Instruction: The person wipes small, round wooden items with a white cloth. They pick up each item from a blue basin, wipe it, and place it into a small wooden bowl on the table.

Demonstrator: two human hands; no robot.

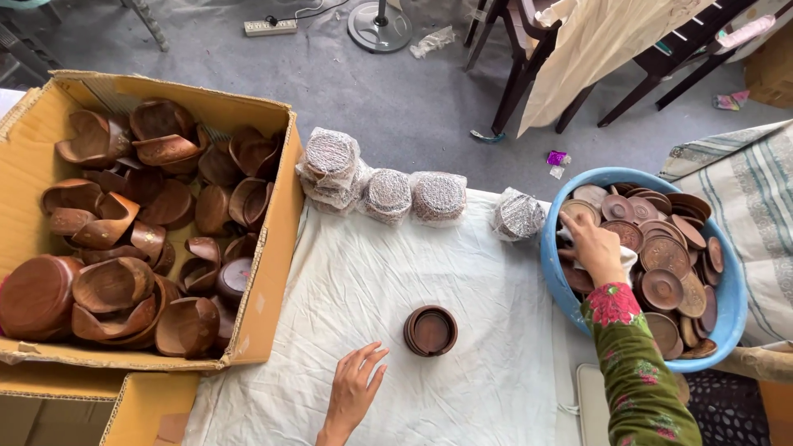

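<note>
Mostly we work between two containers, so everything sits within an arm's sweep. Far off to the left of our left hand (353, 388) stands the big cardboard box (273, 248), its flaps open; it is heaped with dark wooden bowls (116, 285) of odd, curved shapes, tumbled loosely rather than stacked. Under our right hand (593, 248) is the blue plastic basin (555, 281), filled with small round wooden saucers (663, 289) lying flat and overlapping. That hand reaches over the near rim into the pile with its fingers curled down among the saucers, a bit of white cloth (628, 258) just beneath it; whether the fingers have closed on a saucer we cannot tell. The left hand lies flat and open on the white sheet (372, 281), fingers spread, holding nothing, as if to steady us. Just beyond and to the right of it, between the two hands, sits a short stack of saucers (430, 330), nested neatly, apart from both hands. Beyond that, along the sheet's far edge, rest wrapped bundles (388, 196) in clear bubble wrap, each seemingly a round stack, one more (518, 216) lying close to the basin.
</note>
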